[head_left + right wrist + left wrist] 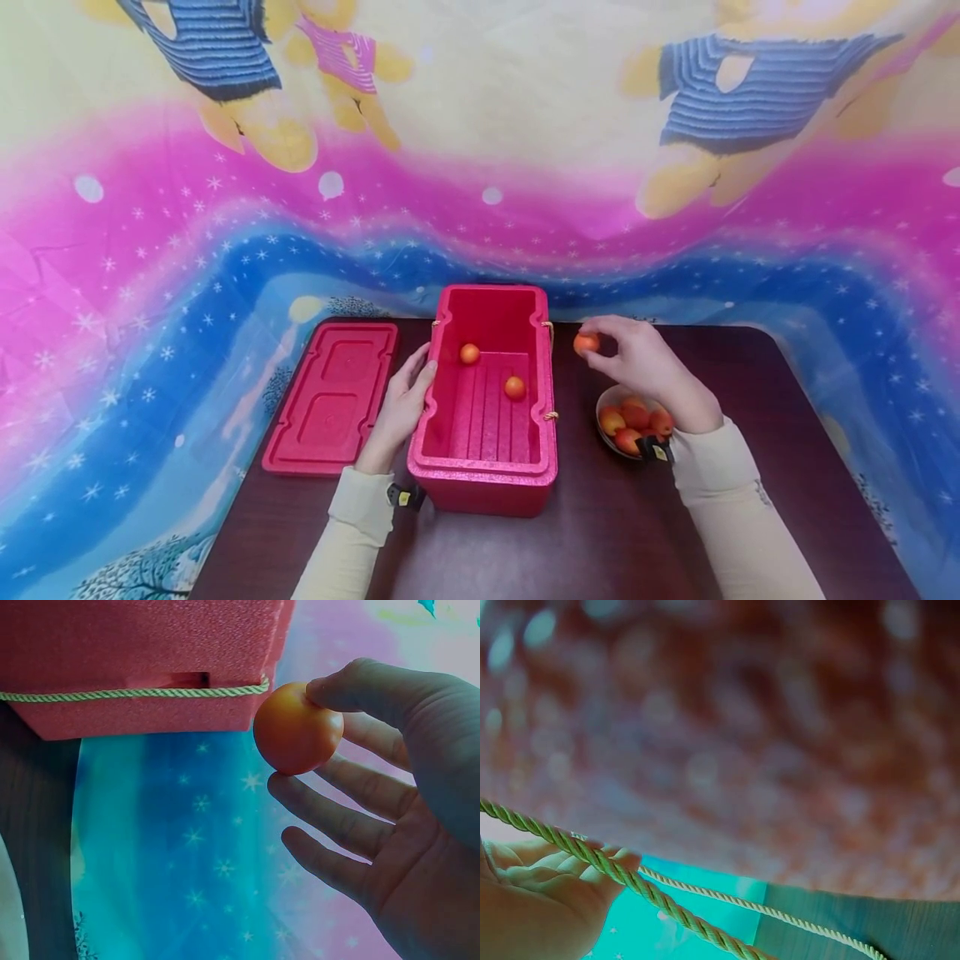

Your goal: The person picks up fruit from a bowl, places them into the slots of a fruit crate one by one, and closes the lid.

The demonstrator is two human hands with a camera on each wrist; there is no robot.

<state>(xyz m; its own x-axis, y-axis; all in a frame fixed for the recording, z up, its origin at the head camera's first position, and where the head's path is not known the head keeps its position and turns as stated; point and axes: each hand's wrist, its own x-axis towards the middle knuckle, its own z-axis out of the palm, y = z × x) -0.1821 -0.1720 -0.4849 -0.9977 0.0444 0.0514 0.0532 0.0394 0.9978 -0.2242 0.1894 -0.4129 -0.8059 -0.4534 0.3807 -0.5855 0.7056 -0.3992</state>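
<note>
Between the thumb and fingers of my right hand (647, 367) is a small, smooth, round orange-red fruit (298, 727), held up to the right of the red foam box (487, 492). The lidless box shows two similar fruits inside, one by the left wall (470, 354) and one nearer the right (514, 388). My left hand (405, 404) rests against the box's left side, fingers fairly straight and thumb at the rim. Below my right hand stands a bowl (600, 427) with several more of these fruits; the wrist partly covers it.
The red lid (303, 446) lies flat on the dark table (622, 533), left of the box. Twisted cord handles (135, 694) hang along the box's sides. A patterned cloth (480, 233) rises behind the table.
</note>
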